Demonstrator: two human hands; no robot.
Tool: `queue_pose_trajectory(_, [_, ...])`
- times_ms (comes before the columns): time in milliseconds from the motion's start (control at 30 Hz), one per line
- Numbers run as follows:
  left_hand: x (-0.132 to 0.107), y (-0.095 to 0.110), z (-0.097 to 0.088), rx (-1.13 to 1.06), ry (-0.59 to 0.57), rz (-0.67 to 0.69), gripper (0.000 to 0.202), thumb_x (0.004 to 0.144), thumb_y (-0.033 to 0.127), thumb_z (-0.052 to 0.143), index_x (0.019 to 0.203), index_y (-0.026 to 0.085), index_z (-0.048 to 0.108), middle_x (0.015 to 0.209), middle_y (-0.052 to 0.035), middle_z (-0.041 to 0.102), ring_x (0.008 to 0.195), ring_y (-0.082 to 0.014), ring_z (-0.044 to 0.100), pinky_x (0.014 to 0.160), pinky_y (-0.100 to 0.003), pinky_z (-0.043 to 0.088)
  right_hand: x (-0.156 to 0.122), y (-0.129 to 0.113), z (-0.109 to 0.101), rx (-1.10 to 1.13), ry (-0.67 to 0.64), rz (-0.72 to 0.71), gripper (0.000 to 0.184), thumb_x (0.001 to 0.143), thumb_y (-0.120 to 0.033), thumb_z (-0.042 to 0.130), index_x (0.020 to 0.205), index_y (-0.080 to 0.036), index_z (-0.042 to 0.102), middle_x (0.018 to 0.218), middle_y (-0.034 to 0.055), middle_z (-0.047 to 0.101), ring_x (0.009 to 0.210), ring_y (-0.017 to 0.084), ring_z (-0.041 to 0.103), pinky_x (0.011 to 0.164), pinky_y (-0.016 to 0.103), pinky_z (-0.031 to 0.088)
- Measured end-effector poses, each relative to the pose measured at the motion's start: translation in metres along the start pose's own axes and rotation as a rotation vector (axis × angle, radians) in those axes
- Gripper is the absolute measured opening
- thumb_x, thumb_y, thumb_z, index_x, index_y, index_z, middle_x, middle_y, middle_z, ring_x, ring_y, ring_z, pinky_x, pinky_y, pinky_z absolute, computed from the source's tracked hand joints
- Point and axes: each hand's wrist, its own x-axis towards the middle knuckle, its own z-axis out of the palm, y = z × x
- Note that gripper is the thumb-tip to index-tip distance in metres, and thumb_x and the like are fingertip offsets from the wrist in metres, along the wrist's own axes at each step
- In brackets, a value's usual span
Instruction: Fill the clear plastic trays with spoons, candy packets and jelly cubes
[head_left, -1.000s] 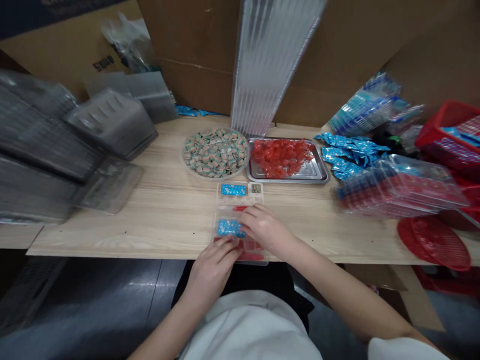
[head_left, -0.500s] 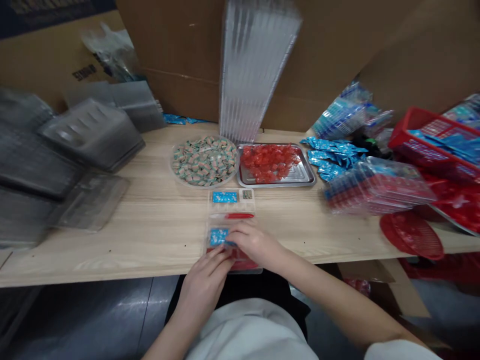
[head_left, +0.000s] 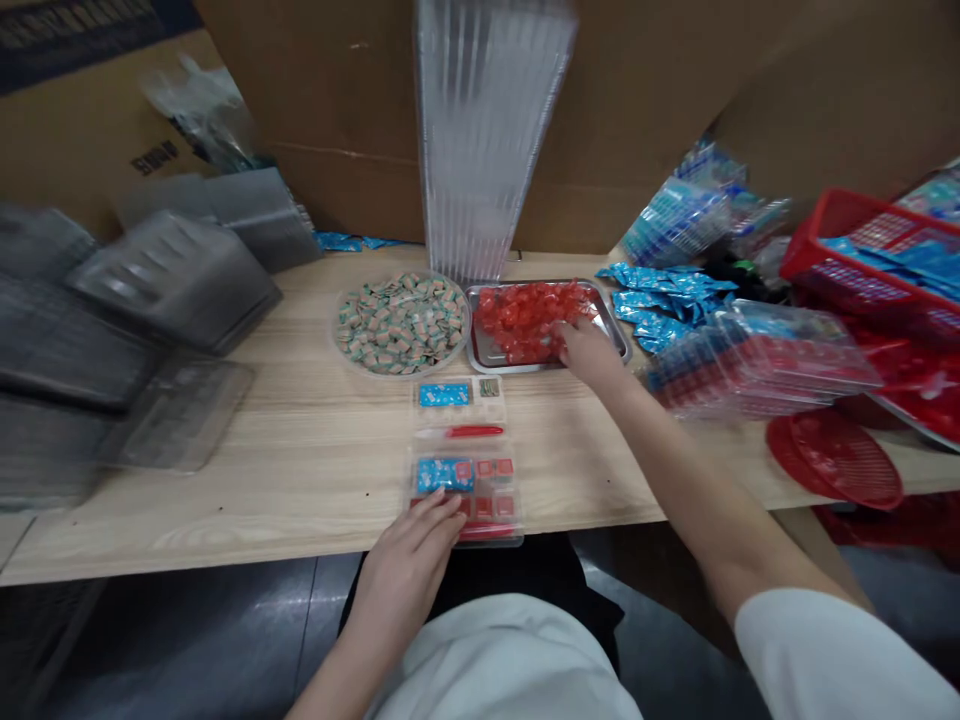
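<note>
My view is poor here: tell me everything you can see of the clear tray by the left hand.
The clear plastic compartment tray lies flat on the wood-grain table, near its front edge. Its upper cells hold a blue packet and a patterned piece; a long slot holds a red strip; the large lower cell holds another blue packet and small red squares. The left hand rests its fingers on the near corner.

Room runs along the table (head_left: 300, 480) between the lids (head_left: 176, 285) and the plate (head_left: 335, 330); clear packs (head_left: 757, 355) block the way right of the steel tray (head_left: 609, 335)
</note>
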Motion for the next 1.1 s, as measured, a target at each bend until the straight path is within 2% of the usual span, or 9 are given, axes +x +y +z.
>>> queue_pose_trajectory(133, [0.004,0.003,-0.009,-0.076,0.020,-0.012,0.026,0.084,0.011,0.051,0.107,0.020,0.061,0.112,-0.0054,0.067,0.108,-0.0205,0.060,0.089,-0.034,0.052,0.013,0.021,0.013,0.011,0.026,0.012,0.020,0.079,-0.014,0.051,0.097,-0.010,0.059,0.103,0.0179,0.057,0.092,0.025,0.054,0.078,0.035,0.040])
queue_pose_trajectory(267, [0.025,0.008,-0.018,-0.308,0.145,-0.176,0.027,0.083,0.008,0.053,0.105,0.022,0.062,0.103,-0.0045,0.067,0.100,-0.0164,0.061,0.089,-0.030,0.050,-0.024,-0.003,0.000,0.583,0.200,0.155,0.013,0.077,-0.028,0.059,0.083,-0.017,0.057,0.085,0.0071,0.061,0.079,0.020,0.055,0.073,0.033,0.043])
queue_pose_trajectory(367, [0.055,0.017,-0.015,-0.650,0.162,-0.430,0.025,0.085,0.016,0.053,0.108,0.023,0.059,0.105,-0.0046,0.065,0.095,-0.0155,0.062,0.083,-0.029,0.052,-0.070,-0.042,-0.018,1.158,-0.026,0.114,0.021,0.073,-0.034,0.065,0.085,-0.019,0.057,0.082,0.0021,0.063,0.075,0.015,0.057,0.070,0.030,0.046])
queue_pose_trajectory(467, [0.080,0.025,-0.004,-1.019,0.187,-0.565,0.030,0.084,0.023,0.056,0.114,0.021,0.054,0.112,-0.0076,0.062,0.092,-0.0155,0.063,0.080,-0.028,0.053,-0.110,-0.079,-0.030,1.384,-0.228,0.102,0.019,0.075,-0.034,0.064,0.085,-0.020,0.060,0.083,0.0020,0.064,0.074,0.014,0.059,0.069,0.029,0.048])
queue_pose_trajectory(567, [0.085,0.029,0.005,-1.053,0.219,-0.574,0.029,0.082,0.025,0.058,0.111,0.019,0.057,0.110,-0.0076,0.062,0.087,-0.0144,0.063,0.080,-0.028,0.052,-0.131,-0.098,-0.034,1.270,-0.207,0.038,0.015,0.080,-0.031,0.058,0.090,-0.020,0.063,0.086,0.0035,0.065,0.076,0.015,0.060,0.067,0.029,0.048])
queue_pose_trajectory(733, [0.073,0.027,0.005,-0.735,0.302,-0.491,0.037,0.081,0.020,0.058,0.117,0.023,0.056,0.111,-0.0059,0.063,0.096,-0.0168,0.061,0.083,-0.030,0.050,-0.142,-0.107,-0.042,0.660,0.104,-0.185,0.016,0.085,-0.019,0.049,0.088,-0.016,0.064,0.082,0.0068,0.061,0.079,0.019,0.055,0.072,0.033,0.046])
queue_pose_trajectory(833, [0.075,0.028,0.003,-0.718,0.334,-0.484,0.027,0.077,0.015,0.058,0.103,0.022,0.064,0.101,-0.0038,0.066,0.095,-0.0168,0.060,0.085,-0.029,0.048,-0.146,-0.112,-0.047,0.523,0.182,-0.255,0.017,0.085,-0.016,0.047,0.084,-0.015,0.064,0.080,0.0078,0.061,0.078,0.020,0.054,0.073,0.035,0.045])
queue_pose_trajectory(967, [0.085,0.025,-0.003,-1.291,0.331,-0.815,0.005,0.074,0.016,0.061,0.078,0.018,0.061,0.077,0.0008,0.064,0.067,-0.0095,0.060,0.064,-0.021,0.048,-0.151,-0.113,-0.047,0.738,0.139,-0.259,0.013,0.083,-0.015,0.052,0.091,-0.018,0.061,0.085,0.0050,0.060,0.080,0.017,0.055,0.072,0.031,0.047])
queue_pose_trajectory(1100, [0.085,0.023,-0.011,-1.694,0.193,-1.013,0.018,0.070,0.021,0.070,0.084,0.017,0.058,0.075,0.0020,0.064,0.061,-0.0061,0.058,0.058,-0.017,0.046,-0.153,-0.109,-0.043,0.963,0.114,-0.163,0.031,0.083,-0.018,0.057,0.113,-0.022,0.056,0.102,0.0060,0.057,0.082,0.014,0.056,0.071,0.029,0.050])
